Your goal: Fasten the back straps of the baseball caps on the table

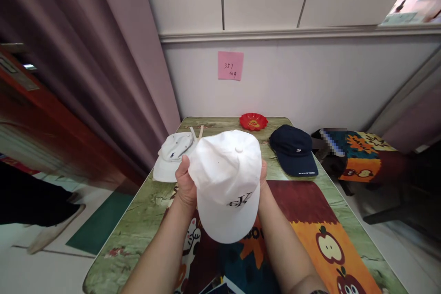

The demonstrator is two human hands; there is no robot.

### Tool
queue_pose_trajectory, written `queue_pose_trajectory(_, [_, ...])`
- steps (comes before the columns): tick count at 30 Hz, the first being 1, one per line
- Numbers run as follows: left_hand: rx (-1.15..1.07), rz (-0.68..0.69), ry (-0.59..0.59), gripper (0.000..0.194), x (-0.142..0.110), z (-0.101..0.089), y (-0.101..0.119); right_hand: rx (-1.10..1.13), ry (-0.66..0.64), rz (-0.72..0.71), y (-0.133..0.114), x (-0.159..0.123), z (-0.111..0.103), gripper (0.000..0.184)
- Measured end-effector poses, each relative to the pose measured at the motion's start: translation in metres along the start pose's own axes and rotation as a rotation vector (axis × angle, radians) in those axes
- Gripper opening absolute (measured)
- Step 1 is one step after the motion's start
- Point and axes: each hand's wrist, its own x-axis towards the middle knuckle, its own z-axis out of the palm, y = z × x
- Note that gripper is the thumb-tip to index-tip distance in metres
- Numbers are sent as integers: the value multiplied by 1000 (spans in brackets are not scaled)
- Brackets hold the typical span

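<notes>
A white baseball cap (227, 170) with black letters on its front is held up over the table, its brim toward me. My left hand (186, 183) grips the cap's left side, thumb up and the other fingers hidden behind it. On the right side my right hand (263, 174) holds the cap too, mostly covered by it. Left of the held cap lies a pale cap (174, 151) with a small dark logo and loose straps. To the right rests a navy cap (292, 149) with small white lettering on its brim.
A red scalloped dish (253, 121) stands at the table's back edge. A colourful printed mat (310, 220) covers the front of the green table (134, 239). A pink note (230, 65) is on the wall. At the right is a stool (365, 156); a person's leg (34, 197) shows at left.
</notes>
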Motion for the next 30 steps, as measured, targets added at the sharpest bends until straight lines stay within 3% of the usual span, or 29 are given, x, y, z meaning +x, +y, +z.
queue_pose_trajectory(5, [-35,31,25,64,-2,20,1,11,-55,7,7,7,-6,57])
queue_pose_trajectory(9, [72,-58,4,57,11,9,16,92,-97,0,0,8,-13,69])
queue_pose_trajectory(11, [156,-110,49,52,19,0,27,96,-97,7,-9,10,-16,74])
queue_pose_trajectory(15, [329,-72,187,27,32,-2,48,25,7,-140,-25,12,-19,39])
queue_pose_trajectory(19, [557,-13,32,22,33,18,65,-72,70,-360,-39,6,-16,27])
queue_pose_trajectory(23, [787,119,-50,20,26,29,66,-339,61,-438,-57,-9,-13,25])
queue_pose_trajectory(26, [902,149,-30,22,18,26,54,-639,27,-380,-68,-21,-10,22])
queue_pose_trajectory(30, [977,113,3,24,7,24,36,-811,-47,-148,-73,-32,0,32])
